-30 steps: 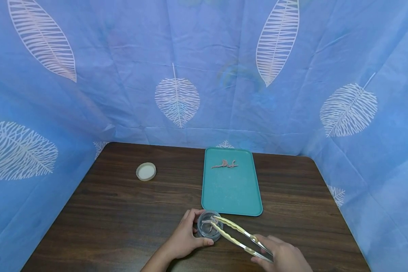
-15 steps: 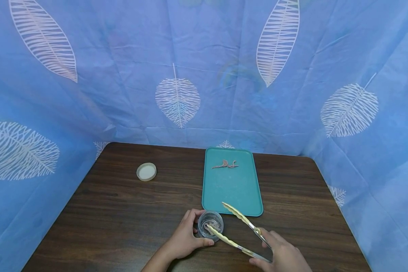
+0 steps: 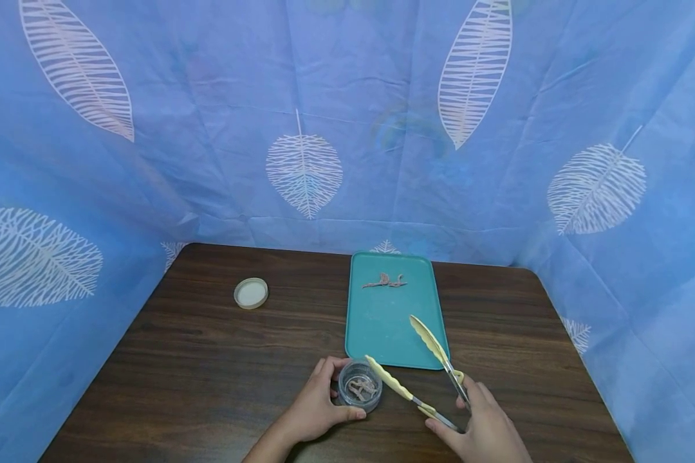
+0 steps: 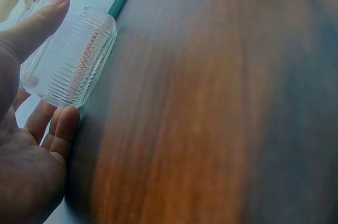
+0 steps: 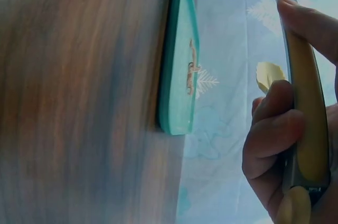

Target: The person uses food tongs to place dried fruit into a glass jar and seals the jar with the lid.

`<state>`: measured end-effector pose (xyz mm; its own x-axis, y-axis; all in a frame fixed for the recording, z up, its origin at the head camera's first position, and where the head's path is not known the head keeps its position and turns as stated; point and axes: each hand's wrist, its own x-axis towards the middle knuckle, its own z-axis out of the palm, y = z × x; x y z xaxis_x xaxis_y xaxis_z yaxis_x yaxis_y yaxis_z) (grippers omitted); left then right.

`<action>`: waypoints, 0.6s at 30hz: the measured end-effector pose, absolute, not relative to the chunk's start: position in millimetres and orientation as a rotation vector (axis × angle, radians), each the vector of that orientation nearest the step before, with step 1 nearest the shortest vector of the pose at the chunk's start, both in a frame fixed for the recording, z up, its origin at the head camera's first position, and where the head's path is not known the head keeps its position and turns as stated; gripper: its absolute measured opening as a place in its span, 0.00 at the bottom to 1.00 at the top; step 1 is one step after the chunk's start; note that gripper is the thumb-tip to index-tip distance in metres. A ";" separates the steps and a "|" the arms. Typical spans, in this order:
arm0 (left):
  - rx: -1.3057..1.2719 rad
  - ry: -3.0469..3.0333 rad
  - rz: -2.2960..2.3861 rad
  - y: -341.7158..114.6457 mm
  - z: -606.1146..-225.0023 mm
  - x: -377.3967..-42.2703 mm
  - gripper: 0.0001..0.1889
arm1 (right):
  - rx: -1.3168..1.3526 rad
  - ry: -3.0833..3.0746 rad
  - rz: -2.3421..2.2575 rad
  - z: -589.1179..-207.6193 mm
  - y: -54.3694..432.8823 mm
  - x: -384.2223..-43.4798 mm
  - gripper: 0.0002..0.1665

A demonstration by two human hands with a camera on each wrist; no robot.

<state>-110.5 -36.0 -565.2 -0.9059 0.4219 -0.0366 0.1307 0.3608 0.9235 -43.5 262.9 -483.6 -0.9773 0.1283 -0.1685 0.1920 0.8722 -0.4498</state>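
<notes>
My left hand (image 3: 314, 406) grips a small clear ribbed jar (image 3: 373, 403) at the table's near side, thumb at the front and fingers behind. Inside the jar lie thin pinkish-brown strips (image 3: 356, 390). My right hand (image 3: 490, 426) holds metal tongs (image 3: 398, 388) with cream scalloped tips. The tongs' arms are spread wide, nothing between them; one tip is by the jar's right rim, the other over the tray. In the left wrist view the jar (image 4: 87, 57) sits between thumb and fingers. The right wrist view shows fingers curled round the tongs' handle (image 5: 310, 123).
A teal tray (image 3: 382, 328) lies beyond the jar, with more pinkish strips (image 3: 385, 281) near its far end. Further left on the dark wooden table (image 3: 208, 366) rests a round lid (image 3: 251, 293). A blue leaf-print cloth (image 3: 347, 83) hangs behind and at both sides.
The tongs have opened wide and moved up and right, out of the jar. The strips they touched now lie in the jar. My left hand keeps its hold on the jar.
</notes>
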 end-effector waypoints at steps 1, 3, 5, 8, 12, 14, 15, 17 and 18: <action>0.490 2.358 1.561 -36.1 -565.2 -110.3 0.46 | 0.263 2.903 -0.717 -484.1 263.9 -44.9 0.63; 0.481 2.356 1.555 -36.7 -565.4 -110.1 0.47 | 0.278 2.891 -0.708 -486.0 266.1 -47.8 0.66; 0.473 2.352 1.551 -36.4 -565.4 -110.3 0.46 | 0.297 2.880 -0.699 -487.1 268.5 -50.6 0.68; 0.458 2.355 1.539 -36.6 -565.8 -110.4 0.46 | 0.320 2.877 -0.706 -490.7 272.0 -55.7 0.66; 0.446 2.365 1.531 -37.1 -565.7 -110.3 0.46 | 0.353 2.874 -0.725 -496.4 277.6 -63.0 0.58; 0.450 2.364 1.534 -37.2 -565.9 -110.4 0.46 | 0.356 2.869 -0.727 -499.9 282.0 -66.0 0.57; 0.451 2.361 1.535 -37.2 -565.8 -110.4 0.46 | 0.354 2.865 -0.726 -501.5 284.4 -67.2 0.59; 0.452 2.353 1.534 -37.2 -565.8 -110.5 0.46 | 0.350 2.855 -0.725 -504.1 289.1 -69.6 0.63; 0.451 2.349 1.536 -37.2 -565.5 -110.4 0.46 | 0.347 2.850 -0.730 -505.3 291.2 -71.1 0.64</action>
